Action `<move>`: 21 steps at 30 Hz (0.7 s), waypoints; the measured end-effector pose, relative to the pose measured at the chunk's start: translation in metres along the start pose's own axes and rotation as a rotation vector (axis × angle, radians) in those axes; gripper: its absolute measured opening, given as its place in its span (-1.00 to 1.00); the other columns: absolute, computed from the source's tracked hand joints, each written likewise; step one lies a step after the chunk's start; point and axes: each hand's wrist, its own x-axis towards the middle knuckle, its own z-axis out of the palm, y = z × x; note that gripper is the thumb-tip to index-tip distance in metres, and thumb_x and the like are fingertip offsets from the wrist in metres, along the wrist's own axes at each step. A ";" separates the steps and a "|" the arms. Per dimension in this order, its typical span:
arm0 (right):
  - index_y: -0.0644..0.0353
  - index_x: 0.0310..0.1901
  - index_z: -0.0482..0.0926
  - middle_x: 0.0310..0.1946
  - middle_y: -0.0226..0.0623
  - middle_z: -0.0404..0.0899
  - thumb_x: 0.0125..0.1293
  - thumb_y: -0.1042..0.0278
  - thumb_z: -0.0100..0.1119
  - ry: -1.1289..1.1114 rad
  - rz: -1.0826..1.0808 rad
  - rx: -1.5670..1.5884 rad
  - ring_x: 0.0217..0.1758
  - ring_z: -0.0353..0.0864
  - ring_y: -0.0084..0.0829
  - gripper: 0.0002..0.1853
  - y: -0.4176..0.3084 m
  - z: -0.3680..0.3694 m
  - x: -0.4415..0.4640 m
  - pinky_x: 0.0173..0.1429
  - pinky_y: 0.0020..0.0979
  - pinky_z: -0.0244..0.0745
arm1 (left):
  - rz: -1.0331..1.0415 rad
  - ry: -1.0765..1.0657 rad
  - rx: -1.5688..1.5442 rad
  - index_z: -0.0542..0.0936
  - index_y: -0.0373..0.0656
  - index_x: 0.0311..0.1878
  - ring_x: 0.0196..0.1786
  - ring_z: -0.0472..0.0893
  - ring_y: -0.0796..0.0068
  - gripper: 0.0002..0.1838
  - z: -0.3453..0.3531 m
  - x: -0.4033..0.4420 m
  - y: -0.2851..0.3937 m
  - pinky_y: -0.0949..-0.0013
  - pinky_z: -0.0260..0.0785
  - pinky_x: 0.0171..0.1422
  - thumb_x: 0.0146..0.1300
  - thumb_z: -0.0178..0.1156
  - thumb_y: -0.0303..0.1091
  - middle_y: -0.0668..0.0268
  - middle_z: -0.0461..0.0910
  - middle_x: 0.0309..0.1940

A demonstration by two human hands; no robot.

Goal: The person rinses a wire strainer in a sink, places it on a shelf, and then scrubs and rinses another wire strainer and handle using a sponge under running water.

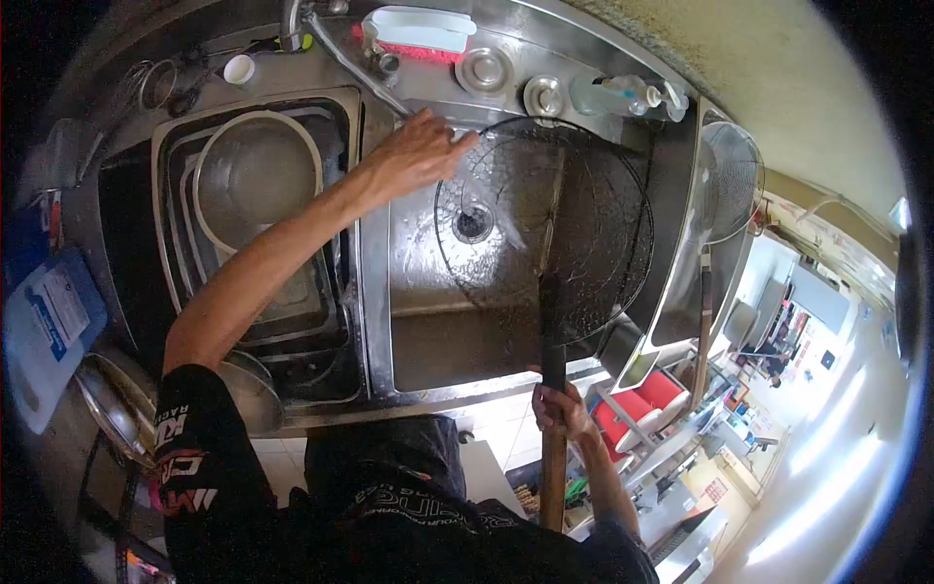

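Note:
My right hand (pixel 564 411) is wrapped round the long wooden handle (pixel 553 457) of a big round wire skimmer (pixel 603 243). Its dark mesh lies over the sink basin (pixel 418 336), wet with drops. My left hand (pixel 418 154) closes over the end of the metal faucet spout (pixel 365 73), index finger stretched toward the skimmer's far rim. A stream of water (pixel 491 209) falls from beneath that hand, near the drain (pixel 474 223). The fingers' underside and the spout's tip are hidden.
Left, a second basin holds a round pan (pixel 258 180) and trays. Behind are a red-bristled brush (pixel 418 34), metal lids (pixel 484 71), a white cup (pixel 238 69) and pump bottles (pixel 623 95). Another skimmer (pixel 732 185) lies right. A blue cutting board (pixel 53 331) stands far left.

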 end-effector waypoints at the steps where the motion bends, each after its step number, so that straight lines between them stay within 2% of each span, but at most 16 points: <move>1: 0.21 -0.40 0.43 -0.67 -0.40 0.40 0.27 0.03 0.09 -0.049 0.009 0.008 -0.69 0.41 -0.55 -0.64 0.004 -0.002 0.000 -0.62 -0.51 0.35 | 0.008 -0.008 -0.004 0.34 -0.21 0.22 -0.21 0.54 0.22 -0.50 0.006 -0.002 0.000 0.10 0.26 0.14 0.18 0.09 -0.41 0.11 0.57 -0.46; 2: 0.21 -0.31 0.42 -0.64 -0.40 0.40 0.26 0.06 0.12 -0.047 -0.014 0.042 -0.69 0.40 -0.55 -0.67 0.009 -0.005 0.000 -0.62 -0.51 0.34 | -0.007 -0.020 0.135 0.35 -0.21 0.21 -0.22 0.54 0.22 -0.51 0.013 -0.001 -0.004 0.11 0.26 0.13 0.17 0.09 -0.42 0.11 0.58 -0.46; 3: 0.21 -0.31 0.42 -0.64 -0.40 0.40 0.26 0.06 0.12 -0.048 -0.021 0.031 -0.69 0.40 -0.55 -0.67 0.014 -0.012 0.000 -0.62 -0.51 0.34 | -0.029 -0.026 0.275 0.36 -0.22 0.20 -0.23 0.54 0.21 -0.51 0.016 0.001 -0.008 0.13 0.26 0.11 0.16 0.09 -0.42 0.11 0.58 -0.46; 4: 0.22 0.00 0.27 -0.61 -0.37 0.37 0.30 0.20 0.04 -0.073 -0.025 0.024 -0.69 0.38 -0.54 -0.64 0.018 -0.019 0.000 -0.61 -0.49 0.36 | -0.036 -0.015 0.278 0.36 -0.22 0.20 -0.23 0.54 0.21 -0.51 0.007 0.002 -0.006 0.13 0.26 0.11 0.16 0.09 -0.42 0.11 0.58 -0.46; 5: 0.23 0.31 0.12 -0.58 -0.34 0.34 0.34 0.33 -0.04 -0.095 -0.025 0.026 -0.69 0.36 -0.54 -0.46 0.024 -0.025 -0.001 -0.60 -0.47 0.37 | 0.012 0.012 0.191 0.37 -0.24 0.18 -0.24 0.54 0.22 -0.52 0.000 0.001 -0.003 0.15 0.26 0.08 0.15 0.09 -0.43 0.13 0.58 -0.46; 7: 0.25 0.30 0.13 -0.59 -0.36 0.34 0.34 0.32 -0.03 -0.055 -0.007 0.004 -0.69 0.34 -0.56 -0.46 0.014 -0.009 -0.006 -0.61 -0.49 0.36 | 0.074 0.021 0.096 0.38 -0.26 0.17 -0.24 0.54 0.23 -0.53 0.002 -0.005 -0.001 0.18 0.27 0.06 0.15 0.09 -0.43 0.14 0.58 -0.47; 9: 0.26 0.29 0.14 -0.60 -0.37 0.34 0.33 0.32 -0.02 -0.059 -0.050 0.122 -0.69 0.34 -0.57 -0.47 0.016 -0.004 -0.003 -0.61 -0.51 0.35 | 0.049 -0.081 0.229 0.37 -0.33 0.14 -0.23 0.55 0.25 -0.53 0.009 -0.008 -0.010 0.20 0.27 0.06 0.14 0.10 -0.42 0.15 0.58 -0.46; 10: 0.17 -0.15 0.36 -0.54 -0.44 0.39 0.23 0.08 0.21 -0.014 -0.137 -0.003 -0.63 0.40 -0.60 -0.63 0.019 -0.002 -0.003 -0.63 -0.49 0.39 | 0.044 -0.070 0.236 0.37 -0.33 0.14 -0.23 0.55 0.25 -0.53 -0.003 -0.005 -0.008 0.20 0.27 0.06 0.14 0.10 -0.42 0.15 0.58 -0.46; 11: 0.13 -0.09 0.32 -0.50 -0.48 0.40 0.30 0.09 0.12 0.010 -0.230 -0.116 -0.58 0.42 -0.66 -0.66 0.034 -0.009 0.002 -0.61 -0.50 0.38 | 0.033 -0.129 0.156 0.37 -0.36 0.13 -0.22 0.55 0.24 -0.54 -0.014 -0.005 -0.002 0.20 0.27 0.09 0.14 0.08 -0.42 0.13 0.58 -0.46; 13: 0.21 0.16 0.22 -0.62 -0.47 0.24 0.37 0.40 -0.11 0.256 -0.272 -0.088 -0.68 0.28 -0.66 -0.65 0.046 0.009 0.014 -0.66 -0.57 0.22 | 0.037 -0.206 0.066 0.36 -0.40 0.12 -0.21 0.55 0.24 -0.54 -0.015 -0.009 0.002 0.20 0.27 0.11 0.15 0.07 -0.42 0.11 0.59 -0.45; 15: 0.23 0.13 0.18 -0.50 -0.34 0.40 0.33 0.48 -0.06 0.579 -0.443 -0.793 -0.61 0.36 -0.55 -0.64 0.088 -0.012 0.049 -0.60 -0.46 0.31 | 0.093 0.032 0.098 0.37 -0.41 0.11 -0.21 0.56 0.23 -0.55 -0.009 -0.018 -0.002 0.20 0.27 0.13 0.14 0.07 -0.43 0.10 0.58 -0.50; 17: 0.31 0.14 0.15 -0.44 -0.20 0.49 0.25 0.52 -0.02 0.670 -0.814 -1.108 -0.59 0.43 -0.29 -0.57 0.077 -0.007 0.069 -0.50 -0.23 0.36 | 0.080 -0.040 0.125 0.37 -0.40 0.10 -0.21 0.56 0.23 -0.55 -0.014 -0.015 -0.002 0.20 0.29 0.11 0.14 0.08 -0.42 0.09 0.57 -0.50; 18: 0.31 0.14 0.15 -0.44 -0.20 0.49 0.25 0.52 -0.02 0.677 -0.819 -1.113 -0.59 0.43 -0.29 -0.57 0.081 -0.016 0.080 -0.50 -0.23 0.36 | 0.064 -0.119 0.152 0.38 -0.40 0.09 -0.21 0.56 0.23 -0.56 -0.018 -0.012 -0.001 0.21 0.30 0.10 0.14 0.09 -0.40 0.09 0.57 -0.50; 20: 0.42 0.13 0.14 -0.50 -0.04 0.50 0.14 0.53 0.03 0.822 -0.738 -0.991 -0.54 0.47 0.00 -0.48 0.101 -0.034 0.114 -0.38 -0.04 0.35 | 0.048 -0.143 0.125 0.38 -0.40 0.09 -0.20 0.55 0.23 -0.57 -0.030 -0.010 0.006 0.19 0.32 0.08 0.16 0.10 -0.38 0.09 0.58 -0.48; 21: 0.42 0.13 0.14 -0.50 -0.04 0.50 0.14 0.53 0.03 0.812 -0.739 -0.985 -0.54 0.47 0.00 -0.48 0.097 -0.020 0.119 -0.38 -0.04 0.35 | 0.032 -0.175 0.095 0.39 -0.39 0.08 -0.20 0.55 0.24 -0.57 -0.034 -0.012 0.006 0.18 0.34 0.06 0.18 0.10 -0.36 0.08 0.58 -0.45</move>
